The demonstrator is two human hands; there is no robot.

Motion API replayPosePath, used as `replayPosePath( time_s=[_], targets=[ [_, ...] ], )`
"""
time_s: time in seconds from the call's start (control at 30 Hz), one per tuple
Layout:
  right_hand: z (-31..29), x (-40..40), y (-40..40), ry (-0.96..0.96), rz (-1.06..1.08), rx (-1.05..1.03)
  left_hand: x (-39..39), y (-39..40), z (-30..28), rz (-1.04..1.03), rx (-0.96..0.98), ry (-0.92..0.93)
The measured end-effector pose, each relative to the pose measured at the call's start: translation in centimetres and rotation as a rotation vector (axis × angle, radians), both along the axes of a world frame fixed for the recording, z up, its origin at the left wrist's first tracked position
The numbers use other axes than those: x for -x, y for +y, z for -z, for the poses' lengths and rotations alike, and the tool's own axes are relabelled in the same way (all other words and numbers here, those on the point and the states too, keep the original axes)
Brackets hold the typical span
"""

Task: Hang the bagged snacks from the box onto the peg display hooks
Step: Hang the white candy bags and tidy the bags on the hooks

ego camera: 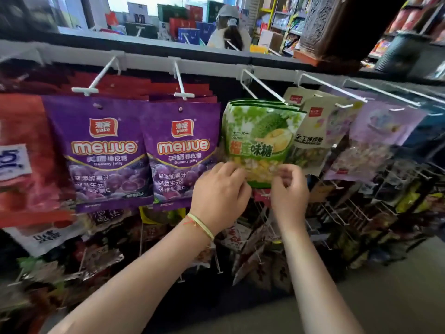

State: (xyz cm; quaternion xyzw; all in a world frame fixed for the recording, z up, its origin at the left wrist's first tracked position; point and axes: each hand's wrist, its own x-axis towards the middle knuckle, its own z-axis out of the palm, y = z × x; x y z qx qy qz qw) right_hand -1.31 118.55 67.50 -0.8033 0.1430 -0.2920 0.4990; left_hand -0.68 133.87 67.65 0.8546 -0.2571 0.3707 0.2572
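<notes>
A stack of green durian candy bags hangs from a white wire peg hook in the top row of the display. My left hand grips the front bag's lower left corner. At the lower right corner, my right hand pinches that same bag with curled fingers. Both arms reach up from below. The box is out of view.
Purple gummy jelly bags hang on two pegs to the left, red bags beyond them. Pale snack bags hang on hooks to the right. Lower rows carry several more bags and bare wire pegs. A person stands behind the rack.
</notes>
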Motion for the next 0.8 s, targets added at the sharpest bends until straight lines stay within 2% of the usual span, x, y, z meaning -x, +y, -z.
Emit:
replayPosePath(
  time_s=[0.17, 0.3, 0.4, 0.53, 0.67, 0.8],
  targets=[
    [-1.2, -2.3, -4.8, 0.034, -0.156, -0.112, -2.0, -3.6, -1.2, -0.067, 0.047, -0.035],
    [-2.2, -4.2, -7.7, 0.119, -0.375, -0.075, -4.2, -6.4, -4.8, -0.278, 0.056, -0.145],
    [-2.9, -6.1, -8.9, 0.164, -0.519, -0.072, -6.9, -7.5, -7.8, -0.415, -0.039, -0.019],
    [-3.0, -8.6, -9.3, 0.192, -0.627, -0.108, -9.2, -8.6, -8.9, -0.47, -0.18, 0.178],
    [-2.4, -10.2, -9.7, 0.236, -0.714, -0.196, -9.6, -9.0, -8.9, -0.553, -0.133, 0.233],
    [-2.1, -10.4, -9.6, 0.236, -0.773, -0.245, -9.0, -9.0, -8.9, -0.554, -0.095, 0.2]
  ],
)
